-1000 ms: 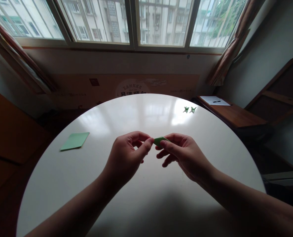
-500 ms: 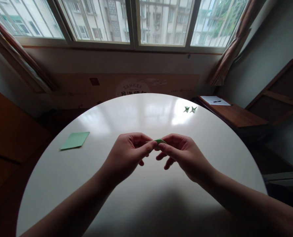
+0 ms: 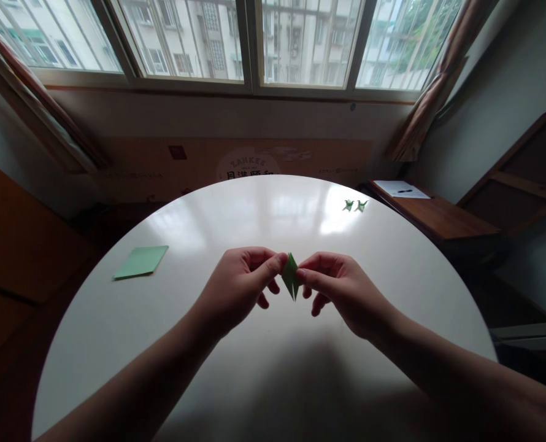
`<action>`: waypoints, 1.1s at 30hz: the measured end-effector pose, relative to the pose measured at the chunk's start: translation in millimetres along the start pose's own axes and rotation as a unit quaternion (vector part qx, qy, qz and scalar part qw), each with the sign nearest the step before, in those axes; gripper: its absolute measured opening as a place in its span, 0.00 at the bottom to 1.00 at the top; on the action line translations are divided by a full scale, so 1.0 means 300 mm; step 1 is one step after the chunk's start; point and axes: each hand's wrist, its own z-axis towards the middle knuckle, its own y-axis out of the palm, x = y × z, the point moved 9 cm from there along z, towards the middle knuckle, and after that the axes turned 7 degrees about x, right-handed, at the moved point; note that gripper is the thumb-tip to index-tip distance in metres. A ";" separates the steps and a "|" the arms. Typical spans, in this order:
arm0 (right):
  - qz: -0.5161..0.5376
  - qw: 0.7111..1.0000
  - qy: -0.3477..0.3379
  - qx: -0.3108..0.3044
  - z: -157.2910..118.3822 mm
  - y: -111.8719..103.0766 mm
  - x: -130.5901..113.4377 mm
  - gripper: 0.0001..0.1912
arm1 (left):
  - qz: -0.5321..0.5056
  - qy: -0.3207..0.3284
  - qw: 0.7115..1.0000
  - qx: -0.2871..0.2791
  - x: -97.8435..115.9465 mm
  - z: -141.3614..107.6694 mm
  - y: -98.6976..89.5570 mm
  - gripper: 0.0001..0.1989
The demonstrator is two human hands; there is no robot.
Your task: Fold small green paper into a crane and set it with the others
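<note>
Between my two hands, above the middle of the table, is a small piece of folded green paper (image 3: 291, 277), a narrow diamond standing upright with a slit at its lower tip. My left hand (image 3: 245, 279) pinches its left side between thumb and index finger. On the opposite side, my right hand (image 3: 335, 279) grips the right edge the same way. The other fingers of both hands curl loosely below. Two small green origami cranes, a left crane (image 3: 348, 205) and a right crane (image 3: 361, 206), stand side by side near the table's far right edge.
A stack of light green square paper (image 3: 142, 262) lies on the left of the round white table (image 3: 199, 393). Beyond the table's right edge, a brown wooden surface (image 3: 457, 215) bears a white sheet (image 3: 392, 186) with a dark pen. A barred window spans the far wall.
The folded green paper was mostly hidden and lay flat between the fingertips; now it stands upright as a diamond. My hands have moved slightly apart.
</note>
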 end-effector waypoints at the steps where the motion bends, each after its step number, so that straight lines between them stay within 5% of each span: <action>1: 0.011 1.000 0.000 0.009 0.001 -0.006 0.000 0.12 | 0.002 0.000 1.000 -0.001 0.000 -0.001 0.001 0.14; 22: 0.048 0.998 0.033 -0.016 0.007 0.003 0.031 0.13 | 0.096 0.054 0.994 -0.015 0.023 -0.021 0.022 0.11; 33: 0.037 0.999 -0.025 0.002 0.003 -0.002 -0.002 0.10 | 0.064 0.035 0.997 -0.030 0.017 -0.022 0.035 0.12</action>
